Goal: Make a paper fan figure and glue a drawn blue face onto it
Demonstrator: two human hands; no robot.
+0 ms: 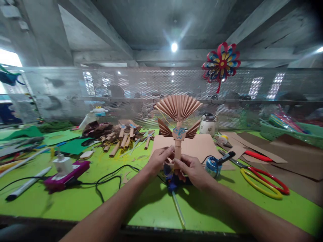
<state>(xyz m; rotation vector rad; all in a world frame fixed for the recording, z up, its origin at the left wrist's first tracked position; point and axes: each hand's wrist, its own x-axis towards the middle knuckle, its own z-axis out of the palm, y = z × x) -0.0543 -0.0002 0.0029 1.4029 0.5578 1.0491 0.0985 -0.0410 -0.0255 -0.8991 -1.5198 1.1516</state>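
Observation:
A brown paper figure (178,133) stands upright at the centre, with a pleated fan on top, two pleated wings and a blue drawn face on a rolled paper stem. My left hand (160,159) is closed at the left side of the stem, thumb and fingers together on it. From the right, my right hand (193,169) pinches the lower stem. Just beneath the hands lies a blue glue gun (172,185) with a clear glue stick (178,210) pointing to the table's front edge. Brown card (199,146) lies flat behind the hands.
Left are a purple power strip (78,171) with a black cable, a marker (29,185) and green sheets. Rolled paper pieces (123,137) are piled behind. Right are a blue-lidded jar (213,166), large scissors (264,181), brown paper sheets and a green basket (272,131).

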